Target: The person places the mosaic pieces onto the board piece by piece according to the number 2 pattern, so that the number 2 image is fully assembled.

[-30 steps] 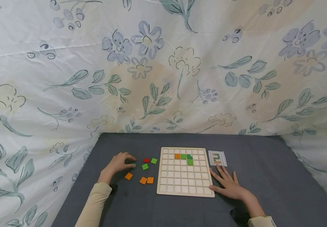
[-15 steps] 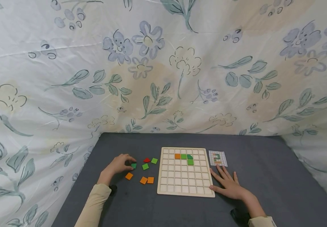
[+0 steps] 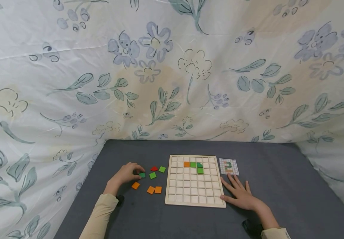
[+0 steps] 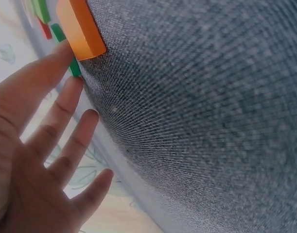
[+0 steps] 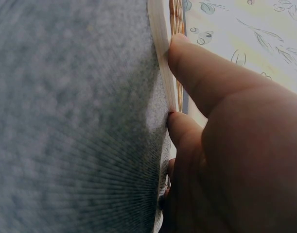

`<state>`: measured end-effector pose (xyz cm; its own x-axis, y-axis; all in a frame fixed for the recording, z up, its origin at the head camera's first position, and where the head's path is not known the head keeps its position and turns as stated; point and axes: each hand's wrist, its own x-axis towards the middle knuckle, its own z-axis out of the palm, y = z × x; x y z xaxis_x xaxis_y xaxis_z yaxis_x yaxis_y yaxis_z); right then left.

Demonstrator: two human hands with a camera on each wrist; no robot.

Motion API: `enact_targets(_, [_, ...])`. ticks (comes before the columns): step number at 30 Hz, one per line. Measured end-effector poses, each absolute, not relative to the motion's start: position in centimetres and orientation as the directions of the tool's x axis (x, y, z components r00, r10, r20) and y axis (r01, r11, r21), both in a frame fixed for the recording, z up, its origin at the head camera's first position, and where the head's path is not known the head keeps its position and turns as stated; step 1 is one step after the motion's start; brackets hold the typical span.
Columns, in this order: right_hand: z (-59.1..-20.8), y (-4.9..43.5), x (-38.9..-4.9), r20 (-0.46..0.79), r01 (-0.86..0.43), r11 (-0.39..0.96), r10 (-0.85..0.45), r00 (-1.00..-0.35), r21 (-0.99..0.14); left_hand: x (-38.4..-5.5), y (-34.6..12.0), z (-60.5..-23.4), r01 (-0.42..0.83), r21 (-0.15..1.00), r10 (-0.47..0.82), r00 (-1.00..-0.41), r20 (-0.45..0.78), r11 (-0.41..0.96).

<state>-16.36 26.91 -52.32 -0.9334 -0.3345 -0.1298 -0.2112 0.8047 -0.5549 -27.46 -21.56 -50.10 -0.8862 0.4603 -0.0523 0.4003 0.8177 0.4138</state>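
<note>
- The left hand (image 3: 126,173) reaches in over the surface (image 3: 148,219) near its left edge, and its grip is clamped lightly on a dark green tile (image 3: 142,175).
- This dark green tile lies between the tips of thumb and index finger; in the left wrist view the thumb overlaps it and the index finger meets its end, while the other fingers spread loose and apart.
- An orange tile (image 3: 135,185) lies just beside the grip, on the side away from the surface's far edge.
- To the right of the grip are a red piece (image 3: 154,168) and two light green tiles (image 3: 152,175); nearer the viewer lies an orange pair (image 3: 154,190), side by side.
- A wooden grid board (image 3: 194,191) lies flat near the middle of the surface, well apart from the surface's left edge; one orange square (image 3: 186,164), two green squares (image 3: 193,164) and a rounded green piece (image 3: 199,165) sit in its cells toward the far edge.
- The right hand (image 3: 240,194) rests with fingers spread apart, thumb touching the board's right edge, one fingertip at the near edge of a printed card (image 3: 228,166).
</note>
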Motion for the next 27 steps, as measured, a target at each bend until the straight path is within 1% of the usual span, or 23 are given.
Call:
enact_targets(9, [-52.4,27.0,-16.4,-0.139,-0.205,0.812,-0.330,-0.934,-0.547,-27.4,-21.4,-50.2,0.462,0.401,0.500,-0.866,0.011,0.791])
enact_targets(18, [-52.4,26.9,-16.4,-0.139,-0.204,0.814,-0.327,-0.935,-0.544,-27.4,-20.6,-50.2,0.457,0.337,0.477,-0.879,0.029,0.823])
enact_targets(27, [-52.1,26.9,-16.4,-0.140,-0.202,0.812,-0.327,-0.935,-0.548,-27.2,-19.3,-49.5,0.492,0.315,0.485,-0.868,0.107,0.812])
